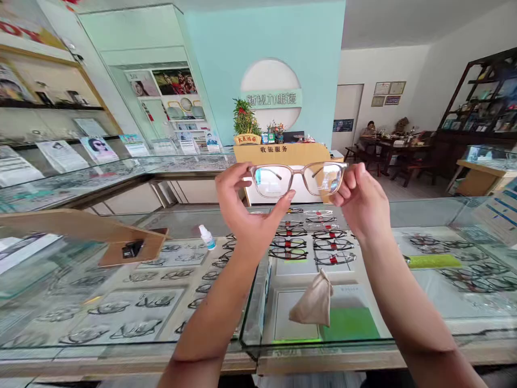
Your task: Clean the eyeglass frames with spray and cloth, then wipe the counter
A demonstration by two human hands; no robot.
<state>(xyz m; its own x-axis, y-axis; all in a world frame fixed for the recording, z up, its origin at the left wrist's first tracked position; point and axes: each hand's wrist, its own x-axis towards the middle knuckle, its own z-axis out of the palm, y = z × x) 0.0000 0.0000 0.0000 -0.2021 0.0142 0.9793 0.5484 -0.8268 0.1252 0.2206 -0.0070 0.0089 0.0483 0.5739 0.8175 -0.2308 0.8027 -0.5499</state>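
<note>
While left grip (251, 218) and right grip (363, 199) pinch glasses (298, 172), signage (272, 99) reads "新视力眼镜".

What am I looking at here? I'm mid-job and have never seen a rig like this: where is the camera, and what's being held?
There's no machine here, just one person's bare hands. The single picture comes from a camera worn on the person's head, looking forward and down, so the arms reach in from the bottom edge.

The left hand and right hand hold up a pair of clear-framed eyeglasses, one at each end, above a glass counter.

A small white bottle stands tilted in view on the left, and a crumpled beige cloth lies nearer the person. Rows of eyeglasses show in the counter. Farther back is a desk with Chinese lettering.
</note>
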